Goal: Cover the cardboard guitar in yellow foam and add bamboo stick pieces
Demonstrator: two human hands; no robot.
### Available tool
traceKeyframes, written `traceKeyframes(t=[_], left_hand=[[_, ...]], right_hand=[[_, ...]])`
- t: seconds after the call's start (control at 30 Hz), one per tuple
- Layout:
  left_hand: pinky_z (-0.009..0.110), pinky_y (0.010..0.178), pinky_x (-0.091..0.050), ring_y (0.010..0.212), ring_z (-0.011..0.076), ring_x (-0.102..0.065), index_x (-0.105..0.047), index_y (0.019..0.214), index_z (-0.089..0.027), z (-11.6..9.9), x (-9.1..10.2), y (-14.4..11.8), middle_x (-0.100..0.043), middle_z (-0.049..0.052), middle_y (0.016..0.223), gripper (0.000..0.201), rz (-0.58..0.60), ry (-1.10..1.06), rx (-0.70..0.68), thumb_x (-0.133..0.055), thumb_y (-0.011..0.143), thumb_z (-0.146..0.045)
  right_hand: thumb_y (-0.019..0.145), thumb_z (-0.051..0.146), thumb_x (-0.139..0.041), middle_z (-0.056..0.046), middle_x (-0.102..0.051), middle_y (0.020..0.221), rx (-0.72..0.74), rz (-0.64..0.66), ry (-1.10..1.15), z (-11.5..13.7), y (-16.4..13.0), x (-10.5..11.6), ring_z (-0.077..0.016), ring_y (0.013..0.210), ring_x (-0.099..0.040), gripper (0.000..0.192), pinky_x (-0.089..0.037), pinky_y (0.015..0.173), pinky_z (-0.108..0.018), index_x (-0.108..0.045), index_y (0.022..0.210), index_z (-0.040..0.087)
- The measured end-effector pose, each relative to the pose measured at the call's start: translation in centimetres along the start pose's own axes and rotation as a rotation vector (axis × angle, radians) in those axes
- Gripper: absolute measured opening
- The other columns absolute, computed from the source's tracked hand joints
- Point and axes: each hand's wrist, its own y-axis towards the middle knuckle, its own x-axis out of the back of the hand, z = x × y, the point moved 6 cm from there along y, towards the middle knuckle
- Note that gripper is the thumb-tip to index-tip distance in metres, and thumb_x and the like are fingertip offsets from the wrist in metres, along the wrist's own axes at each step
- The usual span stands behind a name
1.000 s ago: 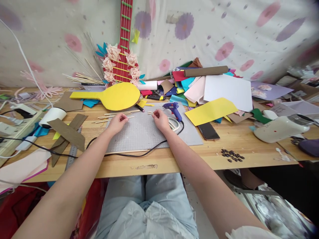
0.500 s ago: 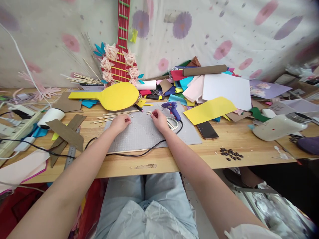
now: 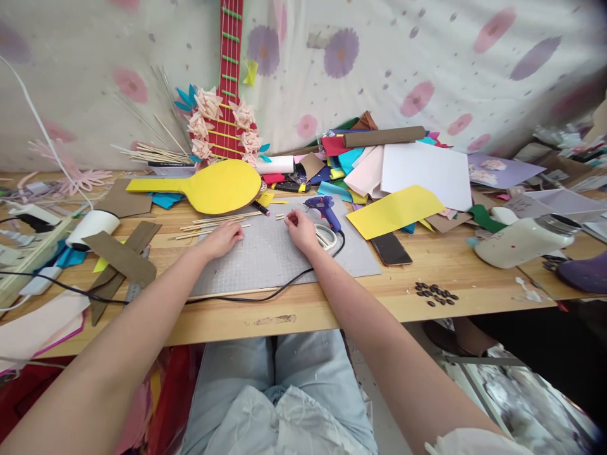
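Note:
My left hand [image 3: 226,239] rests at the left side of the grey cutting mat [image 3: 256,265], its fingers curled together; anything inside them is hidden. Just behind it lie several thin wooden sticks [image 3: 208,223]. My right hand [image 3: 301,231] is over the mat with thumb and fingertips pressed together, and I cannot make out what they hold. Short stick pieces [image 3: 279,217] lie just left of its fingertips. Close to its right are a blue glue gun [image 3: 323,210] and scissors with pale handles [image 3: 326,239], partly covered by the hand.
A yellow guitar-shaped cutout [image 3: 222,186] lies behind the sticks, before a red flowered guitar [image 3: 226,126]. To the right are yellow card [image 3: 396,210], a phone [image 3: 391,249], black oval pieces [image 3: 435,294] and a white bottle [image 3: 524,241]. A black cord [image 3: 265,297] crosses the front.
The view has shifted slightly. My left hand has turned a little and sits lower over the sticks' ends; my right hand stays by the short stick pieces.

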Motion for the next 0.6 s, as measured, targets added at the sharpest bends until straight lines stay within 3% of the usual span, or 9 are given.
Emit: traceKeyframes(t=[0.23,0.6], left_hand=[[0.032,0.078,-0.041,0.081,0.0196,-0.052,-0.055,0.076,-0.018,0.7,0.0,-0.6,-0.058,0.005,0.08,0.008,-0.134,-0.02,0.092,-0.049,0.078,-0.024],[0.032,0.077,-0.04,0.081,0.0196,-0.053,-0.053,0.071,-0.018,-0.6,0.0,0.5,-0.057,0.005,0.078,0.008,-0.049,-0.041,-0.026,-0.048,0.077,-0.016]], right_hand=[[0.077,0.023,-0.049,-0.002,-0.062,0.079,0.019,-0.009,-0.037,0.1,-0.1,-0.1,-0.0159,0.072,-0.056,0.01,-0.041,0.071,-0.029,-0.055,0.084,0.02],[0.078,0.021,-0.05,-0.002,-0.063,0.081,0.025,0.009,-0.095,0.1,0.2,-0.5,-0.0173,0.074,-0.057,0.009,-0.041,0.07,-0.03,-0.056,0.085,0.021]])
